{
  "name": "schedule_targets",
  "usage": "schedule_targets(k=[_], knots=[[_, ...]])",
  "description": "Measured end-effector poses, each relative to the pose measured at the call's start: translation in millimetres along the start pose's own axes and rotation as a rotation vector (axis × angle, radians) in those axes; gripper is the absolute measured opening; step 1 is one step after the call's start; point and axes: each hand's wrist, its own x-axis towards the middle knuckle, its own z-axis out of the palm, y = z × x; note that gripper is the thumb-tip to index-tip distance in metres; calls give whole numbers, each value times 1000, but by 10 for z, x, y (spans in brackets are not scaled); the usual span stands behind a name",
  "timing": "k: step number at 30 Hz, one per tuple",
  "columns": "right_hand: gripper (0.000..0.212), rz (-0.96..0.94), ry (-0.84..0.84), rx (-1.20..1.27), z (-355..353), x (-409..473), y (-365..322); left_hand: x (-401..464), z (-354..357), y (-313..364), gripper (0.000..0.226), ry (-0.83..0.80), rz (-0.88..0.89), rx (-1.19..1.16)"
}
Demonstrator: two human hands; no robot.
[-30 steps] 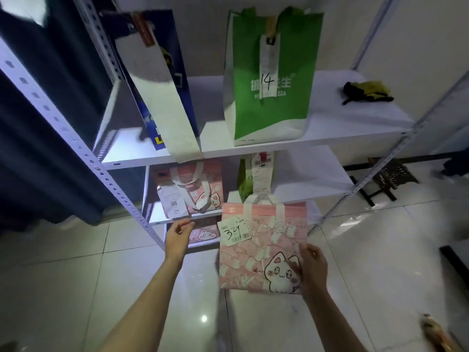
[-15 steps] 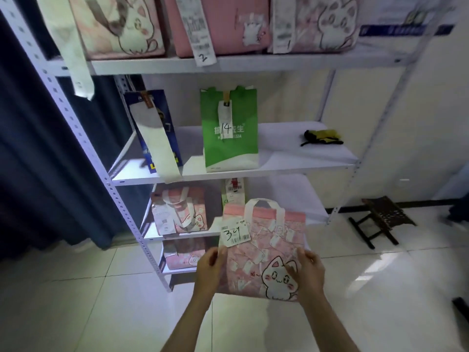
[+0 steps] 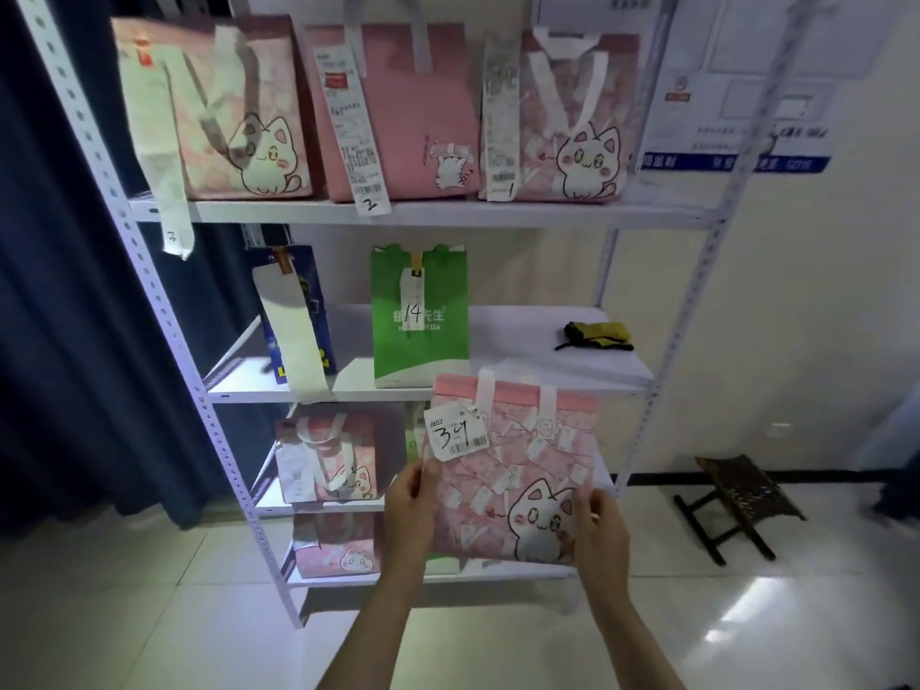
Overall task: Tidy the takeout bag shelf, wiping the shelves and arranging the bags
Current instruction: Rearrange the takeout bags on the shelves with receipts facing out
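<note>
While both hands hold it up in front of the shelving, the pink cat bag (image 3: 517, 470) hangs upright in the air, level with the gap between the middle shelf and the one below. The left hand (image 3: 410, 505) pinches the bag's left edge, thumb on the front just under the white ticket (image 3: 455, 431) marked 3 and something like 24; the right hand (image 3: 600, 532) grips the lower right corner, fingers curled round it beside the printed cat.

Behind the bag stands the white metal rack (image 3: 219, 440). On its middle shelf (image 3: 522, 341) a green bag (image 3: 420, 316) with a tag reading 14 stands upright, a blue bag (image 3: 293, 311) with a long receipt leans near the left post, and a dark and yellow cloth (image 3: 595, 336) lies crumpled well to the right. The top shelf carries three pink bags side by side — a cat bag (image 3: 239, 117), a plain pink one (image 3: 398, 112) and another cat bag (image 3: 572, 122) — with receipts numbered 3, 2 and 1. Lower down on the left sit two more pink bags (image 3: 328, 460), one shelf above the other. A small dark stool (image 3: 737, 505) stands on the tiled floor to the right.
</note>
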Motion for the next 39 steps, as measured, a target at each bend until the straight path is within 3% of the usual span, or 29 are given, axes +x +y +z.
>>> schedule_targets(k=[11,17,31,39], knots=[[35,-72,214,1,-70,1049,-368,836,838,420,19,-191,79,-107],[34,-97,267,1,48,1565,-489,1257,1154,483,20,-190,85,-80],[33,-98,-52,96,490,2911,-225,2027,1932,254,22,68,46,120],[30,-129,-191,139,729,3393,-86,2266,2240,187,14,232,54,88]])
